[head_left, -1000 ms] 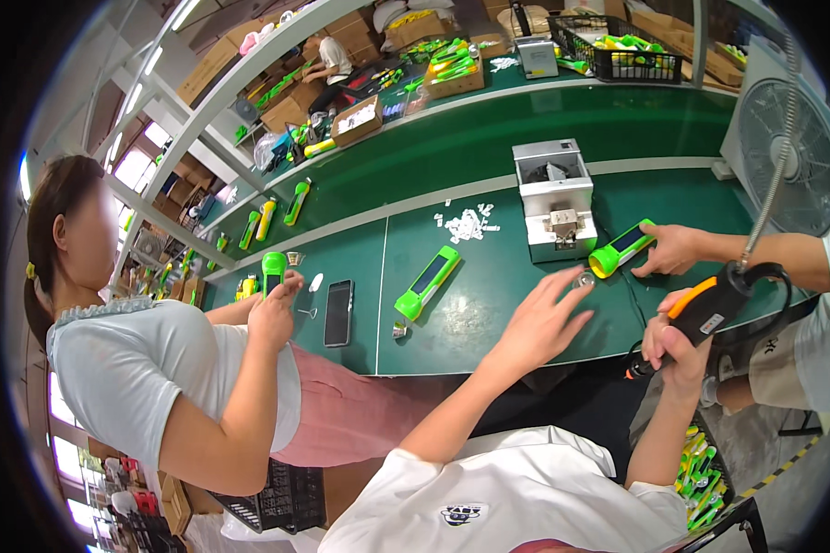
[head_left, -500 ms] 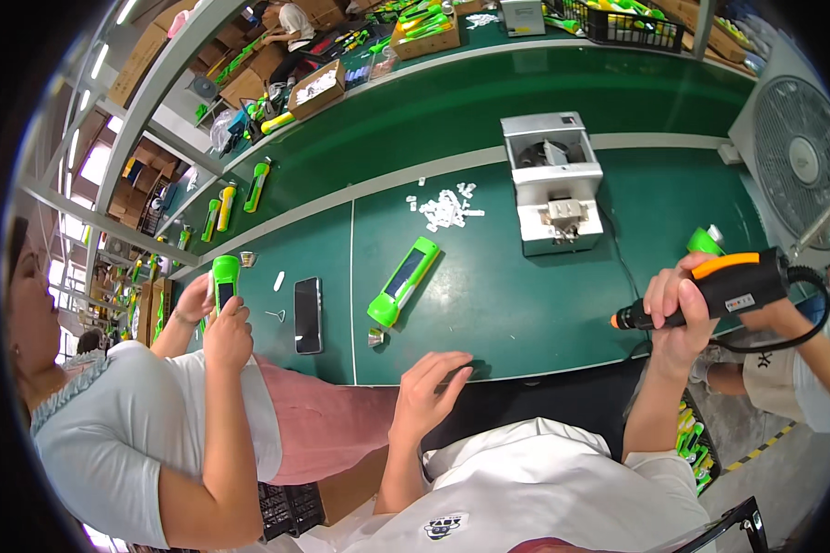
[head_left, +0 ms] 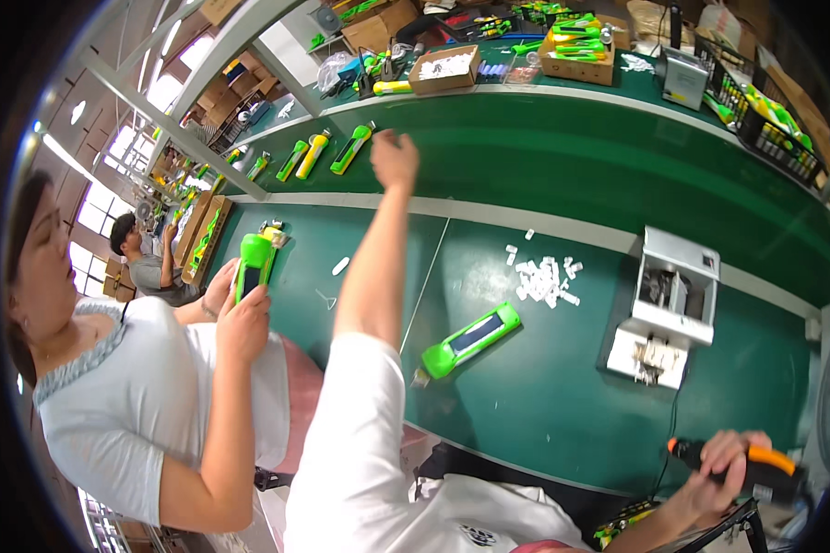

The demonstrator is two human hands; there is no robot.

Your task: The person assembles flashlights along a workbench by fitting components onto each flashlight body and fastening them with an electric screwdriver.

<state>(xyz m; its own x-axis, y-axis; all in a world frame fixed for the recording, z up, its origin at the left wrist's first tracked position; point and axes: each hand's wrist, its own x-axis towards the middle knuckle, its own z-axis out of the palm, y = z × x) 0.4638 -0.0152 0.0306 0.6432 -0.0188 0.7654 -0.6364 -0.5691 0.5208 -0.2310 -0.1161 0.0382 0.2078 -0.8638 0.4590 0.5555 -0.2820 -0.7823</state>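
Observation:
My left arm stretches far forward across the bench. My left hand (head_left: 395,158) is beside the tail of a green flashlight (head_left: 351,148) on the green ledge, its fingers slightly bent and apart, apparently holding nothing. At lower right, my right hand (head_left: 724,465) is wrapped round a black and orange power screwdriver (head_left: 771,475), its orange tip pointing left. In front of me lies another green flashlight (head_left: 472,339) with a dark panel, a small metallic part (head_left: 420,378) at its near end. Beyond it is a pile of small white pieces (head_left: 546,280).
A grey-white machine (head_left: 678,286) stands at right, its cord running toward me. At left, a co-worker holds a green flashlight (head_left: 254,263) in both hands. More flashlights (head_left: 313,155) line the ledge. A cardboard box (head_left: 444,72) of white parts sits on the far shelf.
My left hand has gone from the bench's near edge forward to the flashlights on the ledge. The view has swung left. My right hand still grips the screwdriver.

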